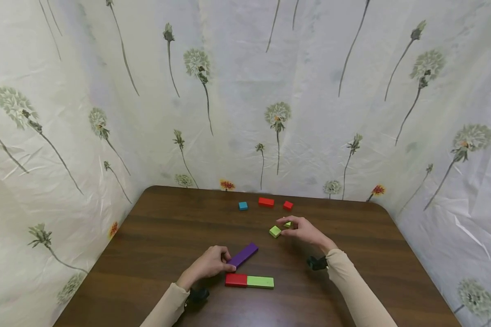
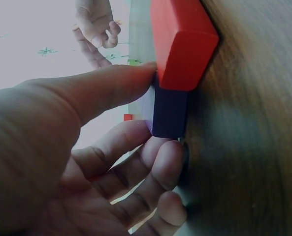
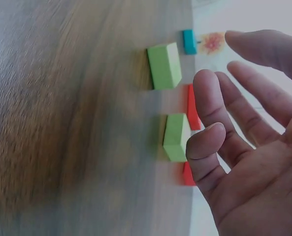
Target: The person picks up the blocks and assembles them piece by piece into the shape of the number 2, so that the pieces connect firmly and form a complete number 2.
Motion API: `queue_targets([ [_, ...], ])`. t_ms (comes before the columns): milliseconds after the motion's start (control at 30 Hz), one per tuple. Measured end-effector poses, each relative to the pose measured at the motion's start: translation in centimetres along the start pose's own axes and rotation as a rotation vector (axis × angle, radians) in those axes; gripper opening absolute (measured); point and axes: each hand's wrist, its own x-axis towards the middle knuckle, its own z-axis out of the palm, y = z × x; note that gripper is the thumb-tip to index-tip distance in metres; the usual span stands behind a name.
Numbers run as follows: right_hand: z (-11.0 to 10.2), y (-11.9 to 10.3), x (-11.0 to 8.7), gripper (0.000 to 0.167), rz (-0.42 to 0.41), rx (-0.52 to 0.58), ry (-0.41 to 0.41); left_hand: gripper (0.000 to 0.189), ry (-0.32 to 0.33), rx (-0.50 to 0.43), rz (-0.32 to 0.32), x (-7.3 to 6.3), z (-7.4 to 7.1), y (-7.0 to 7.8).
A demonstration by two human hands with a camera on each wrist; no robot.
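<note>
My left hand (image 1: 210, 263) pinches the near end of a long purple block (image 1: 244, 255) between thumb and fingers; the block lies slanted on the table. Just in front of it, a red block (image 1: 236, 280) and a longer light green block (image 1: 260, 282) sit end to end in a row. In the left wrist view the red block (image 2: 182, 44) stands close beside the thumb. My right hand (image 1: 304, 232) hovers with fingers spread and nothing between them, over two small green blocks. One green block (image 3: 164, 66) shows whole; the other green block (image 3: 176, 136) is partly behind the fingers.
Toward the back of the brown table (image 1: 167, 231) lie a small blue block (image 1: 243, 206), a red bar (image 1: 266, 202) and a small red block (image 1: 288, 205). A flower-patterned curtain (image 1: 229, 91) hangs behind and along both sides.
</note>
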Motion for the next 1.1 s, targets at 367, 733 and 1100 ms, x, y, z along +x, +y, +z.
queue_targets([
  [367, -0.4, 1.0, 0.5, 0.041, 0.026, 0.005, 0.008, 0.027, -0.001, -0.017, 0.000, -0.1, 0.0, -0.1],
  [733, 0.5, 2.1, 1.5, 0.044, 0.008, 0.014, -0.023, 0.026, 0.004, -0.013, 0.015, -0.1, 0.0, -0.2],
  [1100, 1.6, 2.3, 2.0, 0.040, 0.048, -0.014, -0.054, 0.026, 0.013, 0.002, 0.026, 0.2, -0.1, -0.4],
])
